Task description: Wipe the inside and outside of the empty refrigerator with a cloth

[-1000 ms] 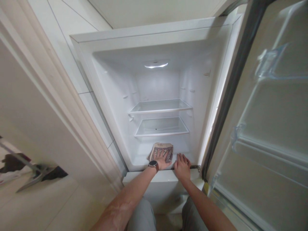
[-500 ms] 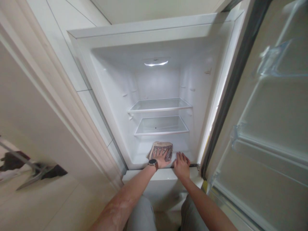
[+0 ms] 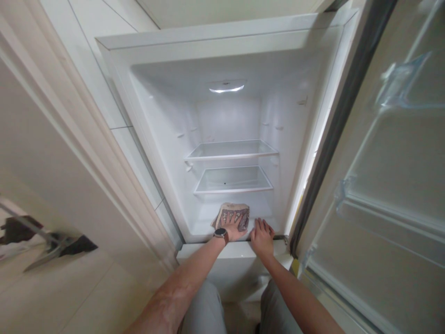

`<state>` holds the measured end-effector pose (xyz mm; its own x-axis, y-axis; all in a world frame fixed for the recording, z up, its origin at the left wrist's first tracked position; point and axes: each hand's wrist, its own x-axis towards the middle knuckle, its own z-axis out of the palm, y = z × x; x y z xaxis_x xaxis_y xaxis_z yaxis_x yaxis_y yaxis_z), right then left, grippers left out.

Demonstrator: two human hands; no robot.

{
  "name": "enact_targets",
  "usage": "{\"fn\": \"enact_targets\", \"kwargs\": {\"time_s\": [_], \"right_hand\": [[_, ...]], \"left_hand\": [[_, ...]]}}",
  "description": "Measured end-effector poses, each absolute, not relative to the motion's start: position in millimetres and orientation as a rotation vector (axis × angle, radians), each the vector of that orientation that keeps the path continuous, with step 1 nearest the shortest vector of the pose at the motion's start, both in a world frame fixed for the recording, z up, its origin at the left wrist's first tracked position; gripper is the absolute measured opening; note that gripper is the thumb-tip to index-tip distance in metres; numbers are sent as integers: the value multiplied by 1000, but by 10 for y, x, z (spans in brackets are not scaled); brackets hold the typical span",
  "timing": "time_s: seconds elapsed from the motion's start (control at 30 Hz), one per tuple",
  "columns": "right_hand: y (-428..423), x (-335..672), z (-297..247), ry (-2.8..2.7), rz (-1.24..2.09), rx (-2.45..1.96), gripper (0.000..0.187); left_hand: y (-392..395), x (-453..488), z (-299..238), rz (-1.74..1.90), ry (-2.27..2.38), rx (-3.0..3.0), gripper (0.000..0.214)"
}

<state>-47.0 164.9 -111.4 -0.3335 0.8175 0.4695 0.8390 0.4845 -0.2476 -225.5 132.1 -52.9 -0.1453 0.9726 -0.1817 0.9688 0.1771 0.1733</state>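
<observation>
An open white fridge (image 3: 156, 139) stands in front of me, with two glass shelves (image 3: 232, 150) inside. A patterned cloth (image 3: 232, 212) lies on the fridge floor. My left hand (image 3: 233, 228), a watch on its wrist, lies flat on the cloth with fingers spread. Just to its right, my right hand (image 3: 261, 237) rests palm down on the front edge of the fridge floor, fingers stretched out and holding nothing.
The fridge door (image 3: 389, 185) stands open on the right with clear door bins (image 3: 399, 88). A lamp (image 3: 226, 86) glows in the fridge ceiling. Below the compartment is a white lower drawer front (image 3: 236, 266). A tiled wall (image 3: 69, 139) fills the left.
The view has drifted slightly; both hands stay where they were, the left on the cloth and the right on the fridge edge.
</observation>
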Motion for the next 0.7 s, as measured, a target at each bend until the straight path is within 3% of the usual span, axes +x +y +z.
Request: {"fn": "enact_targets", "kwargs": {"time_s": [0.7], "right_hand": [[1624,-462,-1066,-2191,-37,-1363,53]], "left_hand": [[1326,-2265,-543,35,2179,1894,101]]}}
